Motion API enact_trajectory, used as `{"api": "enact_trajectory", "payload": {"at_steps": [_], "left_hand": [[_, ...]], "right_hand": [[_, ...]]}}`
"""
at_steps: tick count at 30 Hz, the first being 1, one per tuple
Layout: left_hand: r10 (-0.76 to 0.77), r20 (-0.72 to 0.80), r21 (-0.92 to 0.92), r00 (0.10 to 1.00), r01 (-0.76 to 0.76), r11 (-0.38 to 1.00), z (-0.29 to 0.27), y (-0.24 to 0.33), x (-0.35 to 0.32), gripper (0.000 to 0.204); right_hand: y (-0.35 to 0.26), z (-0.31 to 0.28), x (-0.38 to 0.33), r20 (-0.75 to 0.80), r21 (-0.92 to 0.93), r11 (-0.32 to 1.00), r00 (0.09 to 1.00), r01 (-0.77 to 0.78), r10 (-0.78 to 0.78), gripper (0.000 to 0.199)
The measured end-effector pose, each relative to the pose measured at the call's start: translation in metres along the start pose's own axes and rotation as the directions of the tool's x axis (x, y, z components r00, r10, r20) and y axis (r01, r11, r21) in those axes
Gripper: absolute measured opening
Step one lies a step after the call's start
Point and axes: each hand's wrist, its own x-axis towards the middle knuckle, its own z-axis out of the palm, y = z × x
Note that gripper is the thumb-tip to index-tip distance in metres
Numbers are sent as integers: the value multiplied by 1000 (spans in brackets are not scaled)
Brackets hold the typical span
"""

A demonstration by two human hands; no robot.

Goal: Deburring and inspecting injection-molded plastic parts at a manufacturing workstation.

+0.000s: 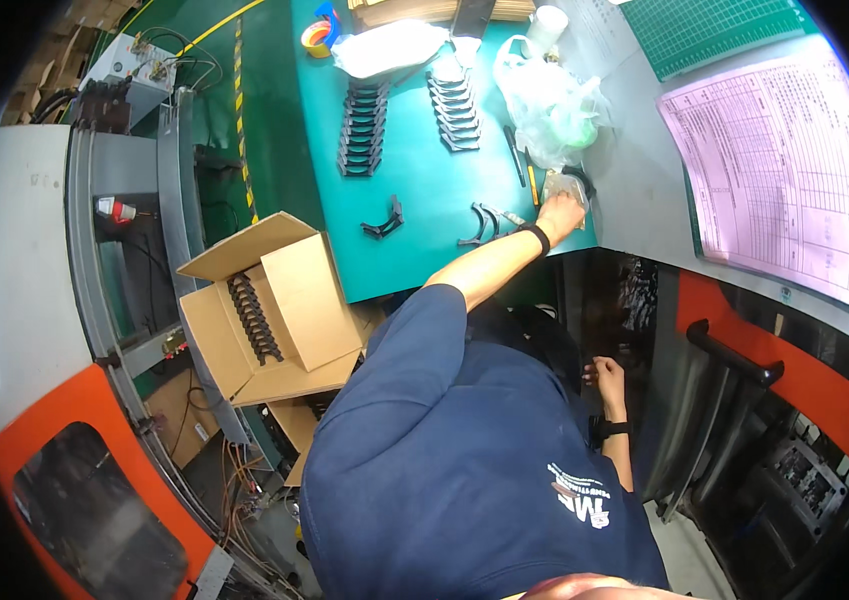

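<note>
Curving along the left rim is a white and orange machine housing [24, 300]. A second orange-edged machine [804, 390] with a black handle stands at the lower right. Between them lies a green table [414, 250], and next to it a grey top carries a large pink form sheet [774, 170] and a green cutting mat [714, 30].

An open cardboard box [314, 300] sits below the table's near-left edge, with a stack of black curved parts [252, 320] inside it. On the table, two more rows of the same black parts [362, 130] [454, 105] lie side by side. Two loose curved pieces [384, 222] [479, 225] lie nearer the front edge.

A crumpled clear plastic bag [544, 100] rests at the table's far right, and a roll of tape [319, 38] lies at the far-left corner.

The left hand [559, 215], with a black wristband [536, 236], reaches out to the table's near-right corner. Its fingers are bent down on a small clear packet [566, 187] lying flat there, just below the plastic bag. Whether it actually grips the packet cannot be told.

The right hand [604, 375], with a dark watch [609, 428] on the wrist, hangs low in the shadowed gap beside the right-hand machine. Its fingers are loosely curled, and it is too dark to tell whether it holds anything.
</note>
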Motion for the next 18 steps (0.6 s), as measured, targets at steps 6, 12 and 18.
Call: {"api": "enact_trajectory", "payload": {"at_steps": [6, 12, 18], "left_hand": [[88, 12, -113, 996, -86, 990, -26, -7, -4, 16], [78, -188, -122, 979, -102, 987, -33, -8, -14, 15], [-101, -268, -254, 958, 31, 967, -45, -2, -16, 15]], "right_hand": [[-7, 27, 4, 68, 27, 998, 996, 64, -65, 20], [-32, 26, 17, 152, -47, 988, 979, 146, -137, 20], [-68, 15, 21, 169, 30, 982, 968, 185, -188, 20]]}}
